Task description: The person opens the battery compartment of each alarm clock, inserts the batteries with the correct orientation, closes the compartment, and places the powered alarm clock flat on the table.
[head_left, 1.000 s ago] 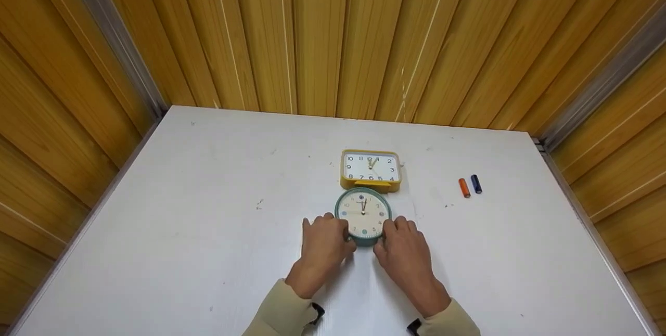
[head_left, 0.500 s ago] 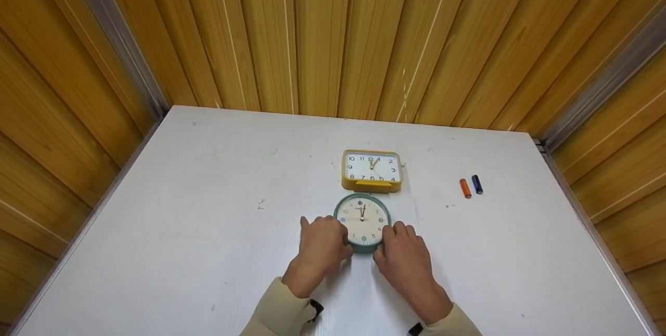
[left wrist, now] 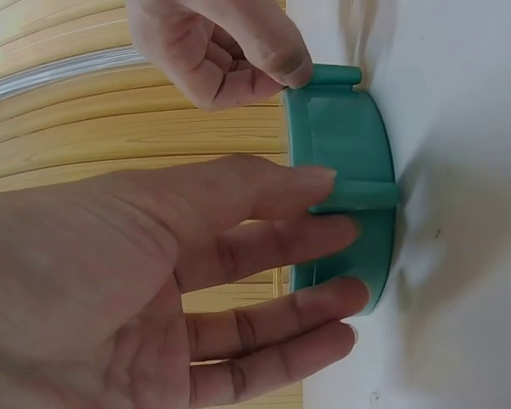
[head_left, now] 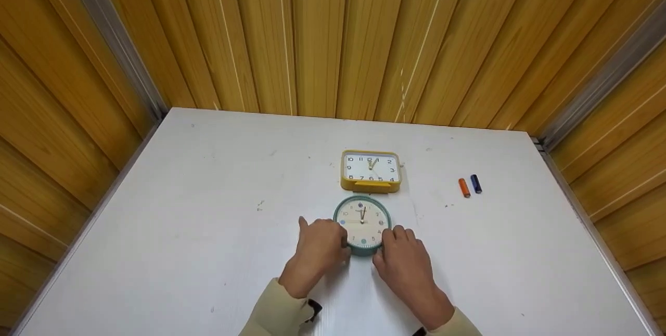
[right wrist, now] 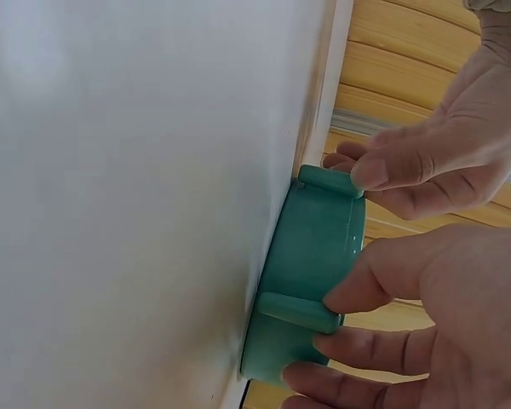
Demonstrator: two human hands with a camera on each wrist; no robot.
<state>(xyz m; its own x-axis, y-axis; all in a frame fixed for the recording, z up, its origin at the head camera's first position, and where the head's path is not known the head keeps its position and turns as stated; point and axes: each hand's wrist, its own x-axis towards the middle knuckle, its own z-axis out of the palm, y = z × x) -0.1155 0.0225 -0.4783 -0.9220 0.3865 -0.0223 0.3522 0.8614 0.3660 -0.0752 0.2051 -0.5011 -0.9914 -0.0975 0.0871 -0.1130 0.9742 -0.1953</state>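
A round alarm clock (head_left: pixel 362 232) with a green rim and cream face stands on the white table (head_left: pixel 182 232) before me, dial toward me. My left hand (head_left: pixel 318 245) pinches its lower left side, thumb and index finger at a stubby green foot (left wrist: pixel 362 195) in the left wrist view. On the lower right side my right hand (head_left: pixel 405 258) holds the clock the same way, thumb and finger around the other foot (right wrist: pixel 298 312) in the right wrist view. Just behind it is a yellow rectangular clock (head_left: pixel 371 168), with a narrow gap between the two.
Right of the clocks lie an orange battery (head_left: pixel 464 188) and a dark blue battery (head_left: pixel 476 183), side by side. A wood-patterned wall (head_left: pixel 317 39) rises behind the table, with similar panels at both sides.
Both hands have drawn the round clock a little toward me, so it now sits apart from the yellow clock it overlapped in view. The yellow clock and batteries have stayed put.
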